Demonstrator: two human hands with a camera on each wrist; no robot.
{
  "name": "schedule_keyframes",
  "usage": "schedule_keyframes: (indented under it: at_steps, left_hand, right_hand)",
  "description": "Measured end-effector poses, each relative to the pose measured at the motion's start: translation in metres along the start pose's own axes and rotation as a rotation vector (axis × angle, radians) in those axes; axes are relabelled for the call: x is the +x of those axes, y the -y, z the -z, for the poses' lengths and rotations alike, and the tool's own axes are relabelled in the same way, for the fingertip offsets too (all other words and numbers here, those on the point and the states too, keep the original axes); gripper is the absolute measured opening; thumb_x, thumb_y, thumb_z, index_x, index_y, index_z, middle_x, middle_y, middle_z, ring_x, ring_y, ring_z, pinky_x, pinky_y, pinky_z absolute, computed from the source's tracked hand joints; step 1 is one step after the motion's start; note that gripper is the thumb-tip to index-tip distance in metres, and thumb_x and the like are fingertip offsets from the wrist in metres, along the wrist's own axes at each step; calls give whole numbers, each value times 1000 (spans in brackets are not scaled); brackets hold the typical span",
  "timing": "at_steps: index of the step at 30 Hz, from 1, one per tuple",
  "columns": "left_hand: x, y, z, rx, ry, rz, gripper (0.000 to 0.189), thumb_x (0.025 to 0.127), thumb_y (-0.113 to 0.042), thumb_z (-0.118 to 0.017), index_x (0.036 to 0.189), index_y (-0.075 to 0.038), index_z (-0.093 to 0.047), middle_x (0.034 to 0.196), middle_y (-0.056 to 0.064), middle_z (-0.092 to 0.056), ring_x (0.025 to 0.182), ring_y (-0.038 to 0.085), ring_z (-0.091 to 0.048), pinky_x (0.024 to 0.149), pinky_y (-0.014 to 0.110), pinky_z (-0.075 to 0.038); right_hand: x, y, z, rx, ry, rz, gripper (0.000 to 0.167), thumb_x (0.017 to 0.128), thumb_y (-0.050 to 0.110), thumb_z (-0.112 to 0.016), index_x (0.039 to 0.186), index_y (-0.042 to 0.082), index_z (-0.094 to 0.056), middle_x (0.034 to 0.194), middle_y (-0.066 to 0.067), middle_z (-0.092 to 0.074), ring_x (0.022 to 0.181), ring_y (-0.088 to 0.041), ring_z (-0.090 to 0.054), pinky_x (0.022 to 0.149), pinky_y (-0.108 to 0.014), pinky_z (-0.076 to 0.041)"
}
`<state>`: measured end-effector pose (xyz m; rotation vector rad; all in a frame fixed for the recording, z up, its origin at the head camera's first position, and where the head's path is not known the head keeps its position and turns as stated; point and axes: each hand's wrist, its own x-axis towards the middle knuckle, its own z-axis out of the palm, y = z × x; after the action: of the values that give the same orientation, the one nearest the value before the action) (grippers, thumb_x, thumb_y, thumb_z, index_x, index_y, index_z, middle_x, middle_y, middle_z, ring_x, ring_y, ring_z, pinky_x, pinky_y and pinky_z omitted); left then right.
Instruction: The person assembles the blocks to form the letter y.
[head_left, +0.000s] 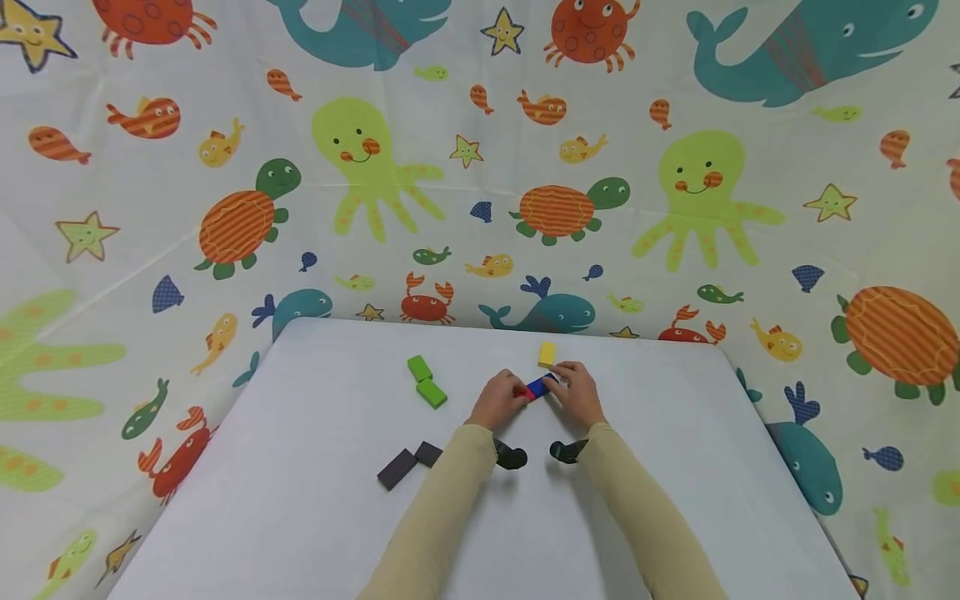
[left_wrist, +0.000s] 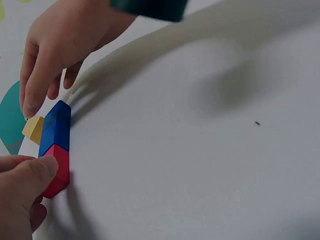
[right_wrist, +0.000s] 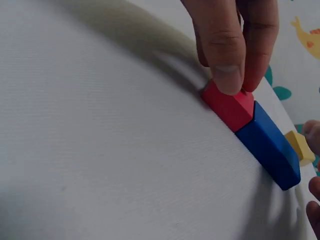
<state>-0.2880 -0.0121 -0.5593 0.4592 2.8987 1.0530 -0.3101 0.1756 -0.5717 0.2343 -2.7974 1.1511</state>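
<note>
Red block [right_wrist: 229, 107], pinched at its outer end by thumb and fingertip of the left fingers [right_wrist: 227, 57], directly below them on the white desk [head_left: 262, 517]. Firmly clamped there, the thumb laid along a face of the block. Blue block [right_wrist: 270, 145] just beside the left fingers, on the side towards the right hand, end against end with the red block in one slanting row.

Right fingers [left_wrist: 41, 80] apart and loosely bent, clasping nothing, poised at the free end of the blue block, just beside it. Yellow block [head_left: 547, 354] just beyond the right fingers, farther from the body; hard to tell whether touching them or merely lined up behind.

Two bright green blocks, well apart from the left fingers and to their left: an upper green block [head_left: 419, 367] slightly farther from the body than those fingers, and a lower green block [head_left: 432, 393] close against it at an angle. Nearer the body than the left fingers, also off to their left, a longer dark block [head_left: 397, 469] and a shorter dark block [head_left: 429, 454], the shorter one right beside the left sleeve [head_left: 438, 508].

Behind the right fingers, towards the body, a matching beige right sleeve [head_left: 645, 508]. Beyond both sets of fingers, past the far edge of the desk, a pale cloth [head_left: 517, 242] printed with whales, turtles, crabs and octopuses.
</note>
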Motion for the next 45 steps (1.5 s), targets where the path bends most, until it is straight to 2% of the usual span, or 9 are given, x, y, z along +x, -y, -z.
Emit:
schedule_keyframes:
  at_steps: [5,8,11,19,26,34,45]
  left_hand:
    - [1,0,6,12,6,6,15,88,-18,-74,99,-6,-73,96,3,-59,87,15,-56,87,28,-51]
    - [1,-1,10,30,4,11,13,88,-17,-74,95,-6,-73,94,4,-59,86,16,-56,85,29,-50]
    - [0,-2,13,50,11,13,13,88,-17,-74,93,-5,-73,94,4,-58,85,16,-55,84,29,-50]
    - [3,-6,15,75,32,-3,11,87,-16,-74,88,-5,-73,94,4,-59,85,17,-55,83,30,-50]
    - [5,-3,10,69,28,-2,10,88,-16,-74,89,-6,-74,94,3,-58,85,15,-55,83,28,-50]
    - [7,-4,7,75,14,-9,11,87,-17,-75,88,-6,-74,93,3,-58,84,15,-55,82,28,-50]
    - [3,-9,3,66,25,18,11,88,-17,-74,90,-7,-74,94,2,-58,84,14,-54,81,26,-50]
  right_hand:
    - [20,0,1,37,-35,-17,38,95,25,-65,127,4,-65,131,-19,-53,122,-34,-50,103,-50,-41]
    - [29,2,0,56,-24,-29,40,95,25,-64,129,3,-63,136,-20,-51,127,-36,-46,104,-50,-41]
    - [35,3,1,50,13,-32,42,96,23,-63,132,2,-60,142,-20,-47,133,-36,-41,106,-50,-38]
    - [44,8,10,-65,133,-12,44,97,18,-61,136,0,-55,153,-21,-33,141,-40,-28,114,-53,-22]
    - [52,9,13,-147,224,-16,42,98,18,-58,137,1,-55,153,-21,-33,140,-41,-29,114,-53,-23]
    - [59,7,15,-160,259,-28,41,99,18,-56,137,4,-55,155,-19,-32,142,-41,-27,114,-55,-20]
    - [63,1,15,-201,336,-72,46,100,20,-51,144,9,-49,159,-17,-23,142,-45,-22,114,-58,-19]
